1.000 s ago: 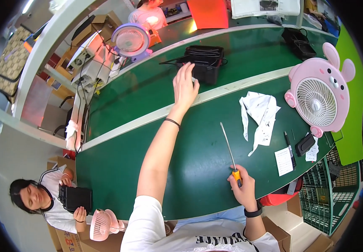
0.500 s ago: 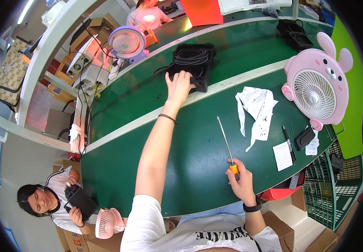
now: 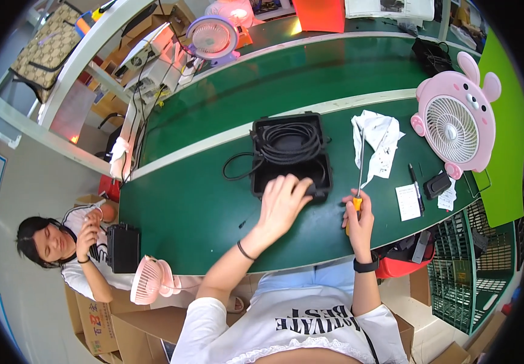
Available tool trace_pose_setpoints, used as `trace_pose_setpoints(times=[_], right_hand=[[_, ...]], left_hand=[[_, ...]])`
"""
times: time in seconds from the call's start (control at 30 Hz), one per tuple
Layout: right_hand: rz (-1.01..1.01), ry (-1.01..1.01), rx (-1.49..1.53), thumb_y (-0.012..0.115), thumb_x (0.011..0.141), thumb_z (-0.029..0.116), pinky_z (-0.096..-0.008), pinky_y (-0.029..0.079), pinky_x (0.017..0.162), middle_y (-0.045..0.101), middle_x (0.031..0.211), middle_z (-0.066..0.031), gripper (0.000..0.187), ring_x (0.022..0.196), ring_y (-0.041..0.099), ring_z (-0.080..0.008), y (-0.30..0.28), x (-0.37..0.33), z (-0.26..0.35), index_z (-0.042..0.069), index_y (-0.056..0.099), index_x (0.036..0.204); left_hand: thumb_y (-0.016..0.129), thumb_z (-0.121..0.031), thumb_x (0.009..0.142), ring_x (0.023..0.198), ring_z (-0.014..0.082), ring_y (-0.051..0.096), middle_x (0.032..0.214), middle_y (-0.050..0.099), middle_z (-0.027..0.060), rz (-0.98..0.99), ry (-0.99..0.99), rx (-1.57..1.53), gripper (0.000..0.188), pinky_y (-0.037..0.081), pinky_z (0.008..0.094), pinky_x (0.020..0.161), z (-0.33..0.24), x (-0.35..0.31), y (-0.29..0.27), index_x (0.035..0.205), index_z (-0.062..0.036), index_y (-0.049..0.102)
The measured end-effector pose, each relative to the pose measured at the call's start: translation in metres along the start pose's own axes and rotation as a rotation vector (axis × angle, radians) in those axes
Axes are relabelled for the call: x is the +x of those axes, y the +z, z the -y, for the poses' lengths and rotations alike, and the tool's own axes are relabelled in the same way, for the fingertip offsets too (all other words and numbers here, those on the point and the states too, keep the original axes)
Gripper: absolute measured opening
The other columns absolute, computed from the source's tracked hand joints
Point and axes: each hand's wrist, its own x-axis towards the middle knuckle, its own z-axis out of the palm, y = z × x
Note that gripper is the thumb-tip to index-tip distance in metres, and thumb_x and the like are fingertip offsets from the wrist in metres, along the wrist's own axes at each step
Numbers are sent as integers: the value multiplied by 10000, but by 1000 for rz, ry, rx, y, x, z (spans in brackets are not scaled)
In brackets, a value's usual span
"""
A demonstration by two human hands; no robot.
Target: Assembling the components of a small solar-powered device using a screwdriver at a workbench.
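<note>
In front of me on the green table stands an open black plastic case, with a coiled black cable in its far part. One loop of the cable hangs out over the left side. My left hand is closed over the near edge of the case, its fingertips partly hidden against the dark plastic. To the right, my right hand grips a screwdriver by its yellow handle. The long metal shaft points away from me, its tip over a crumpled white cloth.
On the right are a pink animal-shaped fan, a paper slip, a pen and a small black device. A white divider crosses the table. At left, a co-worker sits by a black box and small pink fan.
The black case with its cable has come from beyond the divider toward me with my left hand. My right hand has shifted slightly, the screwdriver turning more upright. The co-worker has raised a hand.
</note>
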Motion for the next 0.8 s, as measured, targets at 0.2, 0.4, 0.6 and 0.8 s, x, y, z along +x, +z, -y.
trace_pose_setpoints(times=[0.2,0.4,0.6,0.8], right_hand=[[138,-14,112,659,895,119,-282,435,959,480,1369,-86,558,1114,513,-140,1,-25,-6,42,410,1389],[135,-24,160,696,833,87,-319,294,1116,459,1319,-72,631,1282,422,-184,-3,-44,-6,39,390,1382],[149,-24,187,758,774,225,-275,270,1091,464,1282,-36,712,1260,413,-152,-2,-39,-10,34,425,1373],[155,-30,185,763,763,231,-270,283,1075,470,1238,-37,690,1212,432,-147,-8,-41,-8,25,446,1339]], left_hand=[[773,-135,724,894,255,544,1006,562,48,-50,-62,-65,584,440,390,814,-58,-68,-8,1283,-172,606],[798,-144,755,1071,293,564,1172,564,84,-21,-24,-303,487,464,417,917,-63,-60,-51,1213,-156,634],[766,-253,793,1097,208,580,1061,630,25,76,153,6,459,364,463,1049,-15,-25,-53,1222,-149,638],[805,-250,737,874,156,610,936,668,-26,-302,-15,-46,462,400,349,830,13,-48,-94,1185,-181,712]])
